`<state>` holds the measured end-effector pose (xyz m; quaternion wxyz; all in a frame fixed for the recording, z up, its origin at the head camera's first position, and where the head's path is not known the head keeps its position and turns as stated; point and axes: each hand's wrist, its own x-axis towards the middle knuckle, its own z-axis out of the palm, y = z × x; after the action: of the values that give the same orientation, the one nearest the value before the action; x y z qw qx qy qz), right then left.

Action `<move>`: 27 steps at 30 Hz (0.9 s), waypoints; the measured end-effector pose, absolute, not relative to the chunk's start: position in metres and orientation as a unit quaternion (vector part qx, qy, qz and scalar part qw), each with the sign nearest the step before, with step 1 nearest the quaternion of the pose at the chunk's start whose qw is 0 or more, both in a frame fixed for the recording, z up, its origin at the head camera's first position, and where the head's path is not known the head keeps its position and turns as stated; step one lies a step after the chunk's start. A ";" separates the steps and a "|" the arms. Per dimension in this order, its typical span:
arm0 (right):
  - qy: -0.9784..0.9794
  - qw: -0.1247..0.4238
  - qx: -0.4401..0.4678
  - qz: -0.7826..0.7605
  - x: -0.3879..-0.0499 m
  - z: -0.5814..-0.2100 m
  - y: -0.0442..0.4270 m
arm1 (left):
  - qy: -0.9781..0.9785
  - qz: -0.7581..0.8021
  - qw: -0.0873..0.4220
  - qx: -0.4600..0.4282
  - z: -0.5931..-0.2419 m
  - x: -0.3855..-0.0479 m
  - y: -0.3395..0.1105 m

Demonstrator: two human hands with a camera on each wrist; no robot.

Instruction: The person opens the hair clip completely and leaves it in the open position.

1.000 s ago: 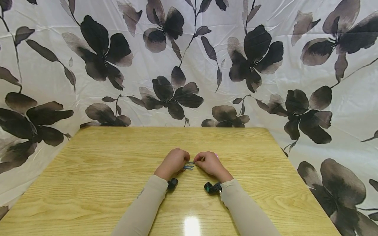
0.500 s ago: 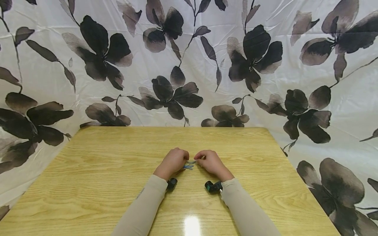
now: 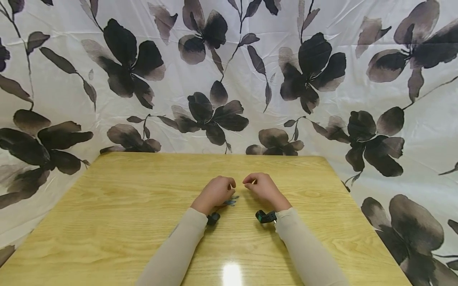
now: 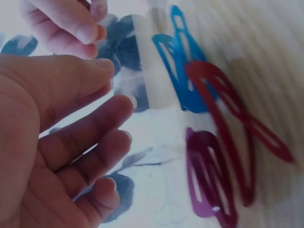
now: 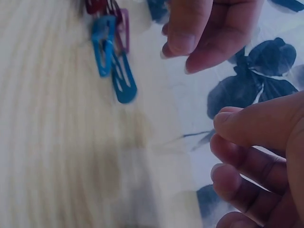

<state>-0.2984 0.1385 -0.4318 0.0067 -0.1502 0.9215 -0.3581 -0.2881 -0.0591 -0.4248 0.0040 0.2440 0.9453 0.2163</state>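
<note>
Several snap hair clips lie together on the table: blue hair clips [image 4: 192, 95], a red hair clip [image 4: 228, 114] and purple hair clips [image 4: 209, 175]. From the head view only the blue clips [image 3: 230, 201] show clearly, beside the left wrist. My left hand [image 3: 216, 192] hovers just above and beyond the clips, its fingers loosely bent and holding nothing. To its right, my right hand [image 3: 265, 186] is raised too, with thumb and forefinger close together and no object visible between them. A small gap separates the two hands.
The wooden table [image 3: 143, 190] stretches wide on all sides. Behind it hangs a white cloth [image 3: 250, 119] with dark flowers. A black wrist camera [image 3: 213, 218] sits on the left wrist, and another wrist camera [image 3: 265, 217] on the right.
Both hands have risen and moved away from the clips, slightly to the right. The right fingers, earlier at the end of a blue clip, are now apart from it. The clips remain on the table.
</note>
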 end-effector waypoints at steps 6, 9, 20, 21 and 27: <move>0.927 0.008 -0.153 -0.343 -0.305 -0.426 0.149 | 0.945 0.219 0.020 0.241 -0.419 -0.291 -0.047; 0.927 0.019 -0.149 -0.344 -0.308 -0.424 0.153 | 0.945 0.215 0.023 0.246 -0.419 -0.292 -0.040; 0.941 0.017 -0.156 -0.300 -0.318 -0.420 0.167 | 0.955 0.178 0.003 0.236 -0.426 -0.291 -0.018; 0.941 0.019 -0.157 -0.298 -0.318 -0.420 0.168 | 0.957 0.179 0.003 0.230 -0.426 -0.290 -0.016; 0.945 0.038 -0.164 -0.279 -0.320 -0.417 0.173 | 0.960 0.194 0.012 0.202 -0.428 -0.287 -0.001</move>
<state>-0.3202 0.1729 -0.4172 0.0378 -0.1639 0.9455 -0.2789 -0.2866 -0.0012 -0.4279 0.0122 0.2024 0.9598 0.1943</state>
